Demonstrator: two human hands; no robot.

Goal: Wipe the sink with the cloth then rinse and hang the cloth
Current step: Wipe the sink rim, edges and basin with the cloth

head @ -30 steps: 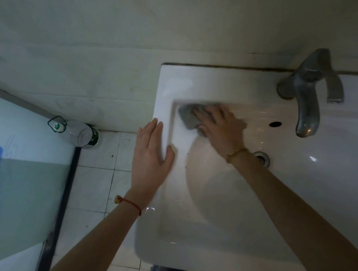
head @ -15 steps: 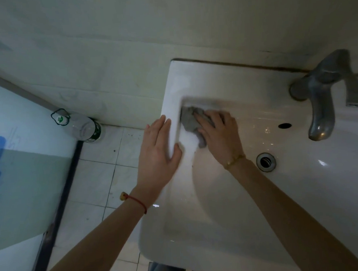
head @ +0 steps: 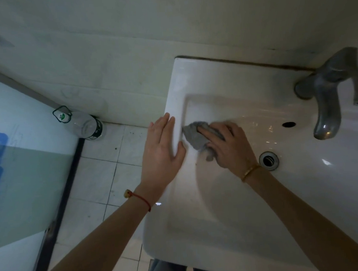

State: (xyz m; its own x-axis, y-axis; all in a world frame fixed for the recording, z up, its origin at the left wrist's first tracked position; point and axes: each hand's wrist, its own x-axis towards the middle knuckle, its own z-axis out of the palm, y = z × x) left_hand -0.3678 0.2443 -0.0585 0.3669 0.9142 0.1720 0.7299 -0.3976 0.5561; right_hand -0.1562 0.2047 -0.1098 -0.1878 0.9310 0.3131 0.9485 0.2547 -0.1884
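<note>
A white ceramic sink [head: 238, 232] fills the right half of the view, fixed against the wall. My right hand [head: 230, 144] presses a crumpled grey cloth [head: 195, 137] against the basin's inner left wall, fingers spread over it. My left hand [head: 162, 155] lies flat and open on the sink's left rim, thumb just beside the cloth. The drain [head: 269, 160] sits right of my right wrist. A grey metal tap [head: 326, 97] stands at the back right, with the overflow hole [head: 289, 124] below it.
A clear plastic bottle [head: 83, 125] stands on the tiled floor [head: 101, 177] by the wall at the left. A glass panel with a dark frame [head: 19, 176] runs along the far left. The pale wall [head: 126, 44] is behind the sink.
My right hand has drawn the cloth down the basin's left wall, away from the back corner and toward me. My left hand stays on the rim. The view has shifted.
</note>
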